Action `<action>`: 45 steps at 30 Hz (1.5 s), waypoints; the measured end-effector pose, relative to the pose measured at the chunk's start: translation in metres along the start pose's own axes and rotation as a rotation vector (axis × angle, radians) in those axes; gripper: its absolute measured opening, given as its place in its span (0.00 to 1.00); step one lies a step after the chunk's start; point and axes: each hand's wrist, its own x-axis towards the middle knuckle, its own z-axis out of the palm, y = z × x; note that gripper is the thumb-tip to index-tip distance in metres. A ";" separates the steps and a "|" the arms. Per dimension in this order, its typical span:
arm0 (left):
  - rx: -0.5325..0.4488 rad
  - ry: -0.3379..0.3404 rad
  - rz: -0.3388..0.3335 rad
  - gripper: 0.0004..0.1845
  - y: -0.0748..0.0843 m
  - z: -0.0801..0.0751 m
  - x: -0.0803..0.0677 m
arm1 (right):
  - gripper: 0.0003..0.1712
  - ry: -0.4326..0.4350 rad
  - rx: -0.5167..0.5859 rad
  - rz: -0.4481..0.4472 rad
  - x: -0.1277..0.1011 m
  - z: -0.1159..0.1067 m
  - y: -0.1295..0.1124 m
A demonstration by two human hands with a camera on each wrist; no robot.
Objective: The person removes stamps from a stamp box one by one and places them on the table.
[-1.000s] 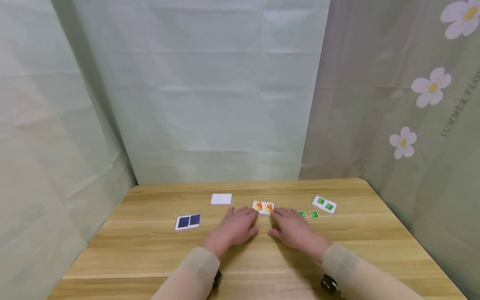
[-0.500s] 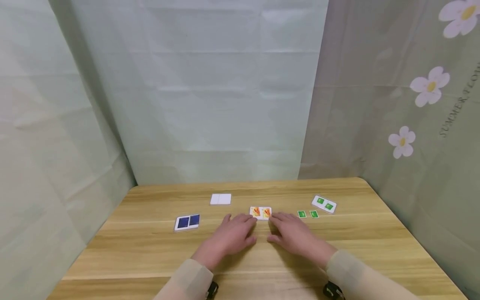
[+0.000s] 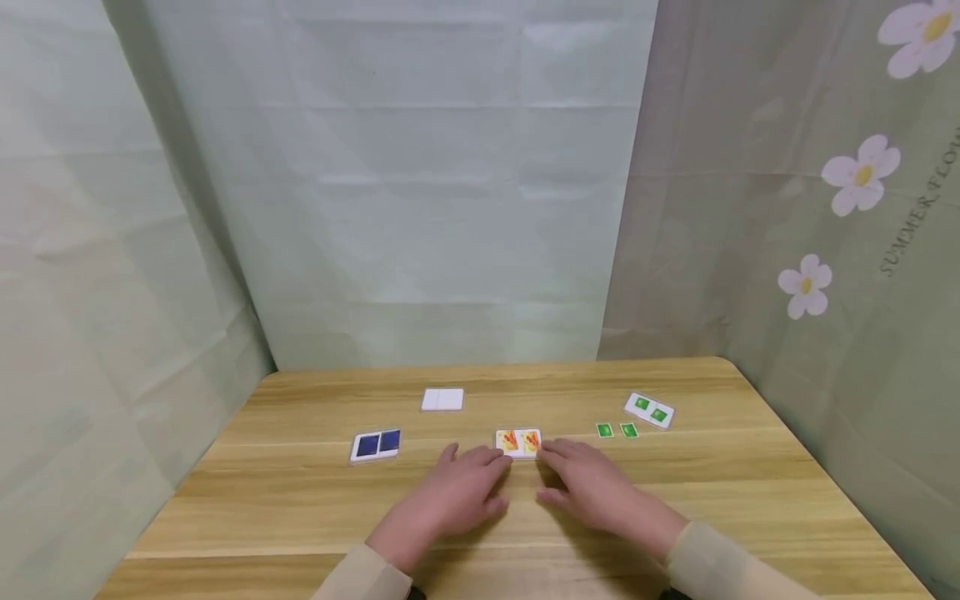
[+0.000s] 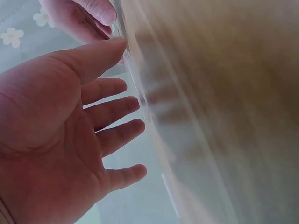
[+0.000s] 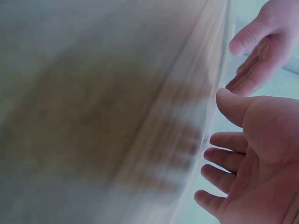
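Hands lie flat on the desk [image 3: 300,500], palms down, a little nearer to the front edge than to the back one. The left hand [image 3: 453,493] and the right hand [image 3: 592,487] are both relaxed, with straight fingers, and they grasp nothing.

The orange card [image 3: 518,442] lies just beyond the fingertips of both hands, toward the back edge. Its long axis runs left to right, parallel to the front edge of the desk. The left fingertips touch its left end or almost touch it, and the right fingertips come to its right end; real contact I cannot tell from the head view. Both hands are about equally near to it, one at each short end.

The wrist views are blurred. They show only open palms with spread fingers above the wood.

Other cards lie well apart: a blue card [image 3: 375,444] toward the left edge, a white card [image 3: 442,399] nearer the back edge, two small green cards [image 3: 617,430] right of the orange one, and a green-marked card [image 3: 648,410] toward the back right corner.
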 end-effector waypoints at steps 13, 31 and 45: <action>0.041 0.001 0.041 0.34 0.008 0.000 -0.020 | 0.34 -0.001 -0.008 -0.061 -0.016 -0.001 -0.004; 0.044 -0.021 0.056 0.32 0.015 0.001 -0.031 | 0.31 -0.008 -0.021 -0.071 -0.026 0.000 -0.007; 0.021 0.117 0.071 0.32 0.005 0.007 -0.022 | 0.36 0.085 0.024 -0.064 -0.018 -0.001 -0.002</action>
